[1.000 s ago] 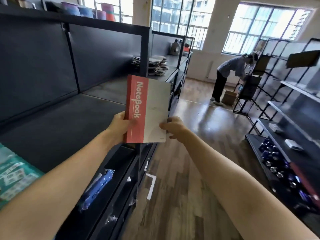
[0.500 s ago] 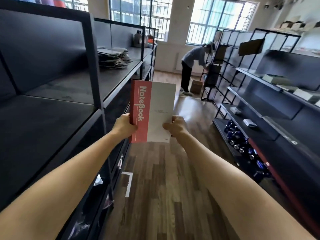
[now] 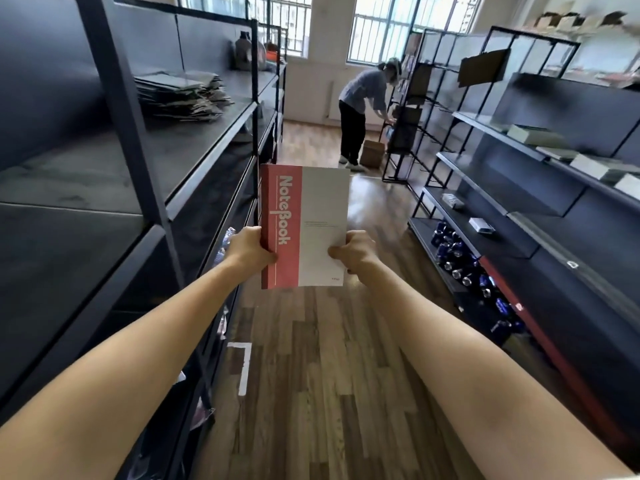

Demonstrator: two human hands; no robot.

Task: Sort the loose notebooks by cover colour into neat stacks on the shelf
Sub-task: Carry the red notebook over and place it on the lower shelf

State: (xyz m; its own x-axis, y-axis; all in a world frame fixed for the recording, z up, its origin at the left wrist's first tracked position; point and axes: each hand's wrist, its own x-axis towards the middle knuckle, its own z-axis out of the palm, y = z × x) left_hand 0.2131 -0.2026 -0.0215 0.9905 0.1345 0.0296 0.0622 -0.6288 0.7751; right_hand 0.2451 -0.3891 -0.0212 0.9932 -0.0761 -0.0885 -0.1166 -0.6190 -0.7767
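A red-and-grey notebook (image 3: 304, 225) is held upright over the aisle floor (image 3: 311, 375) — left hand (image 3: 247, 249) curled round its red spine edge, right hand (image 3: 353, 251) pinching the grey side — not yet shelved, and an untidy pile of notebooks (image 3: 180, 95) on the left shelf (image 3: 194, 140) looks unsorted.

Outstretched left hand (image 3: 250, 250) and right hand (image 3: 356, 252) grip notebook (image 3: 318, 202), fingers presumably behind.
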